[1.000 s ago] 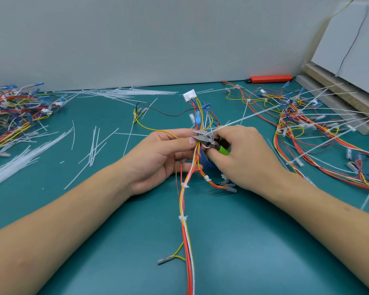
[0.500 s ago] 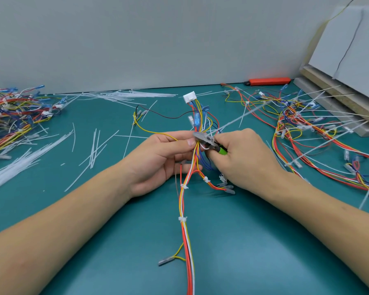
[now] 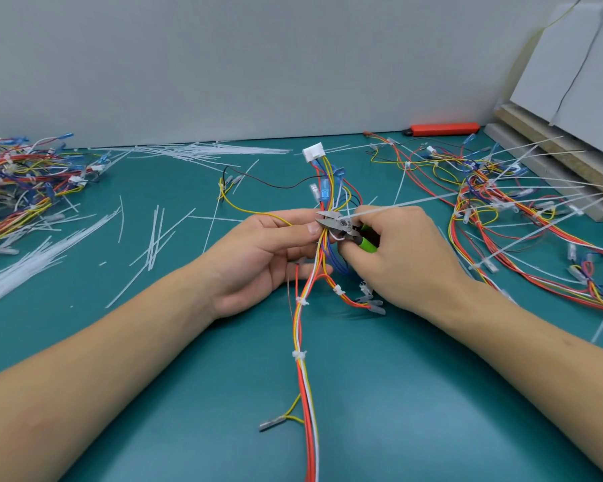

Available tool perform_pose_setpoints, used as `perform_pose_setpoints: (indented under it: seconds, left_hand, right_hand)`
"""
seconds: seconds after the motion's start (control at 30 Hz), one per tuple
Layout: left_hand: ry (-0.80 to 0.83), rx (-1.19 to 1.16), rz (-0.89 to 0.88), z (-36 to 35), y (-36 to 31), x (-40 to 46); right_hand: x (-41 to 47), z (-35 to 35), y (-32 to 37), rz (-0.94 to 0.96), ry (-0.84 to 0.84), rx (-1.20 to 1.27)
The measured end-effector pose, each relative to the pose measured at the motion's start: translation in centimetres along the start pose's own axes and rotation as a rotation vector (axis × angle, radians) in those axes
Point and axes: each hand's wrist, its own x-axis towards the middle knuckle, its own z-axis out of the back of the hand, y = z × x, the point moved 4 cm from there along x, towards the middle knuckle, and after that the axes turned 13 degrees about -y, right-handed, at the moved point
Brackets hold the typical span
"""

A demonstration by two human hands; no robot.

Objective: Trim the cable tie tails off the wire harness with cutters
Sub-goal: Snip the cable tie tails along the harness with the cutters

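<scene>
The left hand [image 3: 258, 252] pinches the wire harness [image 3: 305, 342] between thumb and fingers above the green table [image 3: 415, 394]. The right hand [image 3: 397, 252] grips the green-handled cutters [image 3: 342, 227], whose tips meet the bundle beside a long white cable tie tail [image 3: 397, 205].

Bright, even light falls from above. Soft shadows sit under the forearms on the desk [image 3: 415, 429]. Wide-angle bending warps the edges.

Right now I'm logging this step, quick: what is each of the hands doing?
Left hand: pinches the wire harness.
Right hand: grips the cutters, tips at the harness.
</scene>
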Motion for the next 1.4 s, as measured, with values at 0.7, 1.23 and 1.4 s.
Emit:
perform_pose_setpoints:
  seconds: [0.7, 1.23, 1.4]
  left_hand:
    - [0.033, 0.033, -0.016, -0.1, 0.02, 0.01]
    - [-0.002, 0.006, -0.011, -0.01, -0.01, 0.08]
    - [0.004, 0.015, -0.018, -0.01, 0.07, 0.06]
  right_hand:
    - [0.03, -0.08, -0.2, -0.043, 0.015, -0.058]
    - [-0.07, 0.03, -0.2, -0.051, -0.02, -0.024]
    - [-0.09, 0.09, -0.17, -0.052, -0.024, -0.035]
